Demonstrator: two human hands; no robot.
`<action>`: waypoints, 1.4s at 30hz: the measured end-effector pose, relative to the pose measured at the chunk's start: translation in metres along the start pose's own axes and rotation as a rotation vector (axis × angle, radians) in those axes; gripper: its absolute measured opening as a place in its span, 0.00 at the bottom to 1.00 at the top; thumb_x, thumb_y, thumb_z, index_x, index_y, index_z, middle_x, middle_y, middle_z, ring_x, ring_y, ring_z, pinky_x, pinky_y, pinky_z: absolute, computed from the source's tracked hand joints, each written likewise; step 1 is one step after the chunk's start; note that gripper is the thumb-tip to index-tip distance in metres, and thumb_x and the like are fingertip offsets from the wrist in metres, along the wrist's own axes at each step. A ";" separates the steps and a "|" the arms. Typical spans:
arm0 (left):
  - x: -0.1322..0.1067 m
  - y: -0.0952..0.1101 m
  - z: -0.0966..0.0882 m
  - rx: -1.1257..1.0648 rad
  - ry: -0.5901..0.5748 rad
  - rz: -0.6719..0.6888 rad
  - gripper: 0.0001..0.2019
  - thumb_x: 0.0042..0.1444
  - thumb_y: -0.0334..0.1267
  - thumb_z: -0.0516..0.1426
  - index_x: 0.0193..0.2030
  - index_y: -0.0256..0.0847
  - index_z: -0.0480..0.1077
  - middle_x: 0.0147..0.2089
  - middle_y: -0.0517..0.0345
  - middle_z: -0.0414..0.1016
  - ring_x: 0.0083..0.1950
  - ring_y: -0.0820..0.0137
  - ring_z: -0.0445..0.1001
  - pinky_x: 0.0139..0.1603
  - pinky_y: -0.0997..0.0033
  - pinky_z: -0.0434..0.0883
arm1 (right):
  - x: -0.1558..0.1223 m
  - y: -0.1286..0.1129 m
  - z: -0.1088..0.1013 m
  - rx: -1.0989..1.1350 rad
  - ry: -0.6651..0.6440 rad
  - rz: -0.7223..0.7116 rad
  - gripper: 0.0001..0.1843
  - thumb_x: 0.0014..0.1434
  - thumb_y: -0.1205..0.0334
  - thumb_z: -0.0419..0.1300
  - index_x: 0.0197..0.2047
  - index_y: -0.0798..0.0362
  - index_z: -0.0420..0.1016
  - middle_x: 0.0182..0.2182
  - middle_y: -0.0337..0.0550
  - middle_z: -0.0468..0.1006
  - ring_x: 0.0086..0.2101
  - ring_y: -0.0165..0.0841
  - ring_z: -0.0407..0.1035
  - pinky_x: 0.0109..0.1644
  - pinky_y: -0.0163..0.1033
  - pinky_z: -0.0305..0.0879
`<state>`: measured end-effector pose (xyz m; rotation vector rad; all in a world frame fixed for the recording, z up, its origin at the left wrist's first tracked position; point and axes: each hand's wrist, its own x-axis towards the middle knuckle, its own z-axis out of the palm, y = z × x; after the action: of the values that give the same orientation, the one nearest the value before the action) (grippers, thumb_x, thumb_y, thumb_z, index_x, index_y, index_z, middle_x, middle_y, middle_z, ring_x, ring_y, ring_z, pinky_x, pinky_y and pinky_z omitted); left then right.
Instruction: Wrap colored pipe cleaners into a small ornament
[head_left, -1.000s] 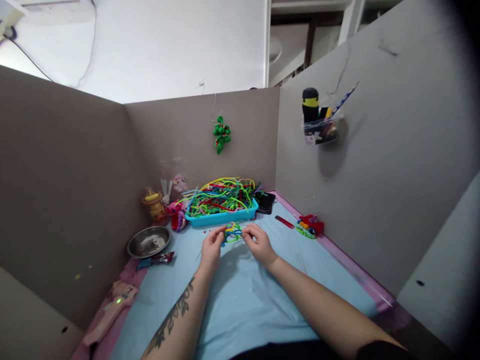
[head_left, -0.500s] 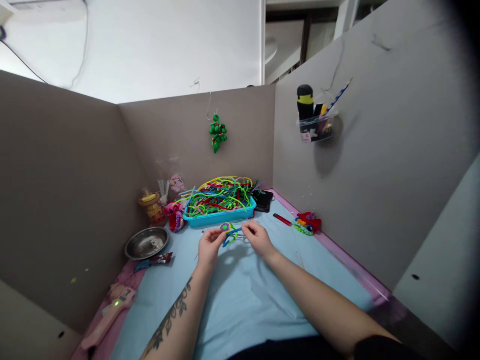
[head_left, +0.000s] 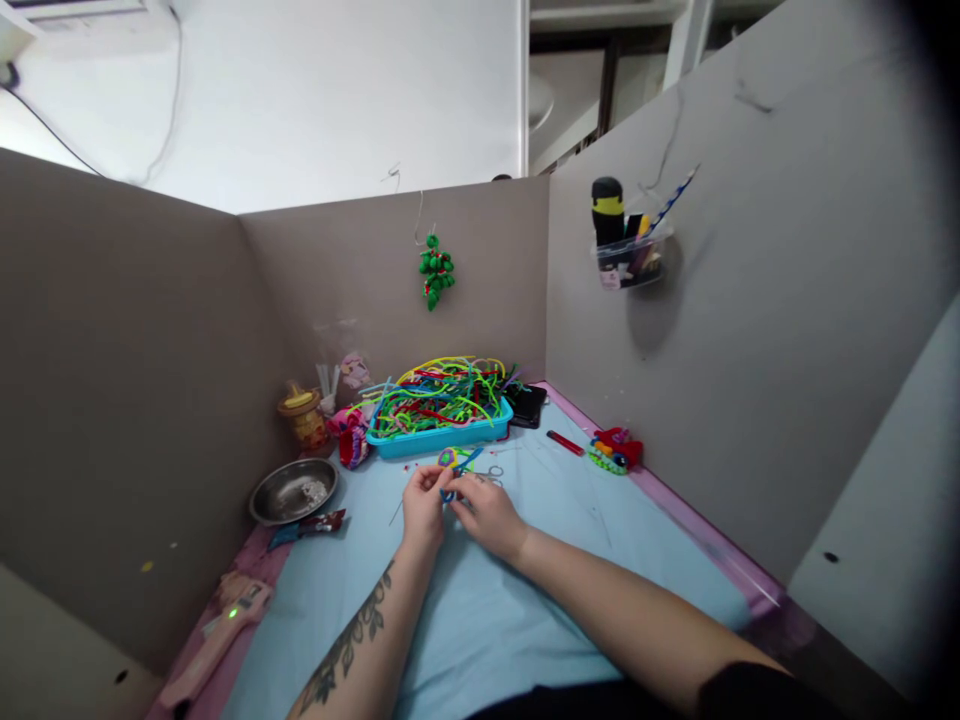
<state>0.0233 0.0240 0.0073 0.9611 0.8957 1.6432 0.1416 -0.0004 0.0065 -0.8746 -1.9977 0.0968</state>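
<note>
Both my hands meet over the blue cloth, in front of the tray. My left hand [head_left: 424, 500] pinches a small round piece of coiled pipe cleaners [head_left: 448, 457], yellow-green with a purple and green middle. A blue pipe cleaner [head_left: 471, 458] sticks out above the fingers, and its other end loops between the hands. My right hand [head_left: 486, 508] is closed on that lower blue loop, close against the left fingertips. Just beyond the right hand lies a pair of scissors [head_left: 495, 473], partly hidden by it.
A turquoise tray [head_left: 442, 440] heaped with pipe cleaners stands at the back. To the left are a metal bowl [head_left: 262, 500], a wrapper [head_left: 306, 527] and a pink glue gun [head_left: 217, 640]. A red cutter [head_left: 565, 443] and a colourful figure [head_left: 616, 450] lie right. Grey panels surround the table.
My right hand has let go of the blue pipe cleaner's upper right end and come left and down to its lower loop. The left hand has shifted slightly with the coiled piece.
</note>
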 end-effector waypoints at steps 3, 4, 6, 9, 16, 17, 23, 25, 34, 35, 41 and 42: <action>-0.001 0.001 0.002 -0.067 -0.009 -0.059 0.14 0.35 0.38 0.67 0.28 0.36 0.68 0.24 0.62 0.73 0.27 0.73 0.72 0.31 0.73 0.66 | 0.000 0.000 0.001 -0.079 -0.002 -0.026 0.07 0.57 0.69 0.53 0.36 0.51 0.70 0.33 0.44 0.72 0.36 0.34 0.66 0.40 0.38 0.63; -0.002 0.002 0.003 -0.082 -0.011 -0.076 0.15 0.35 0.38 0.67 0.28 0.37 0.67 0.24 0.62 0.73 0.26 0.73 0.72 0.31 0.74 0.66 | 0.000 -0.001 0.001 -0.105 -0.010 -0.026 0.07 0.56 0.69 0.53 0.38 0.52 0.70 0.34 0.45 0.72 0.37 0.35 0.66 0.40 0.38 0.63; -0.003 0.003 0.005 -0.098 -0.009 -0.101 0.15 0.34 0.38 0.67 0.28 0.37 0.67 0.23 0.62 0.72 0.26 0.73 0.72 0.30 0.74 0.65 | 0.000 -0.002 0.001 -0.165 -0.031 -0.024 0.09 0.55 0.69 0.54 0.40 0.52 0.69 0.35 0.46 0.72 0.38 0.36 0.65 0.40 0.38 0.63; -0.004 0.002 0.005 -0.112 -0.016 -0.111 0.15 0.34 0.38 0.67 0.27 0.37 0.67 0.24 0.62 0.73 0.29 0.72 0.73 0.32 0.74 0.66 | -0.001 -0.003 0.002 -0.255 -0.061 -0.052 0.07 0.55 0.68 0.53 0.37 0.53 0.70 0.33 0.46 0.72 0.36 0.36 0.65 0.38 0.38 0.62; 0.011 -0.009 -0.006 0.038 -0.021 -0.066 0.17 0.31 0.41 0.68 0.26 0.36 0.68 0.22 0.63 0.71 0.25 0.74 0.70 0.29 0.75 0.65 | -0.004 -0.017 0.000 -0.061 -0.069 -0.407 0.10 0.57 0.67 0.49 0.39 0.52 0.69 0.33 0.45 0.74 0.35 0.34 0.66 0.38 0.39 0.63; 0.013 -0.009 -0.008 0.038 -0.031 -0.079 0.17 0.31 0.42 0.68 0.26 0.36 0.68 0.22 0.63 0.71 0.25 0.74 0.70 0.29 0.75 0.65 | -0.005 -0.020 0.000 -0.035 -0.082 -0.485 0.11 0.57 0.68 0.48 0.39 0.51 0.69 0.32 0.44 0.74 0.35 0.34 0.66 0.38 0.39 0.63; 0.012 -0.004 -0.008 -0.037 -0.040 -0.128 0.19 0.31 0.44 0.68 0.27 0.38 0.67 0.22 0.63 0.71 0.25 0.73 0.71 0.30 0.73 0.66 | -0.008 -0.031 -0.001 0.040 -0.164 -0.732 0.13 0.59 0.69 0.47 0.44 0.50 0.68 0.31 0.42 0.75 0.38 0.33 0.68 0.42 0.38 0.65; 0.008 0.001 -0.006 -0.059 -0.039 -0.139 0.18 0.31 0.42 0.68 0.27 0.37 0.67 0.24 0.62 0.71 0.27 0.72 0.72 0.31 0.73 0.66 | -0.008 -0.023 -0.002 0.097 -0.105 -0.599 0.17 0.59 0.70 0.46 0.50 0.50 0.64 0.33 0.43 0.75 0.37 0.33 0.68 0.41 0.38 0.66; 0.001 -0.003 -0.003 -0.025 -0.053 -0.021 0.15 0.37 0.38 0.67 0.29 0.36 0.66 0.25 0.61 0.72 0.28 0.74 0.71 0.34 0.74 0.66 | 0.004 0.027 -0.017 0.092 0.270 0.141 0.10 0.58 0.64 0.54 0.43 0.52 0.70 0.37 0.46 0.69 0.39 0.36 0.66 0.42 0.42 0.67; 0.001 -0.004 -0.002 -0.005 -0.067 0.002 0.15 0.37 0.38 0.66 0.30 0.37 0.66 0.26 0.61 0.72 0.28 0.74 0.71 0.34 0.74 0.66 | 0.005 0.027 -0.017 0.099 0.267 0.145 0.08 0.57 0.64 0.54 0.41 0.52 0.71 0.36 0.45 0.69 0.38 0.35 0.67 0.42 0.42 0.67; -0.004 -0.002 0.002 -0.010 -0.158 -0.004 0.18 0.42 0.38 0.64 0.37 0.39 0.63 0.31 0.57 0.76 0.35 0.69 0.76 0.41 0.69 0.68 | 0.008 0.023 -0.015 0.159 0.262 0.179 0.06 0.56 0.65 0.55 0.35 0.52 0.73 0.34 0.44 0.69 0.37 0.34 0.67 0.42 0.40 0.66; -0.005 0.000 0.002 -0.010 -0.176 -0.011 0.19 0.42 0.39 0.64 0.39 0.39 0.63 0.32 0.56 0.77 0.36 0.68 0.76 0.42 0.67 0.68 | 0.008 0.024 -0.015 0.176 0.261 0.185 0.06 0.56 0.65 0.55 0.34 0.52 0.73 0.33 0.43 0.70 0.36 0.33 0.67 0.41 0.39 0.66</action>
<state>0.0265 0.0194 0.0073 1.0730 0.7715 1.5260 0.1634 0.0184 0.0114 -0.9068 -1.6375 0.2476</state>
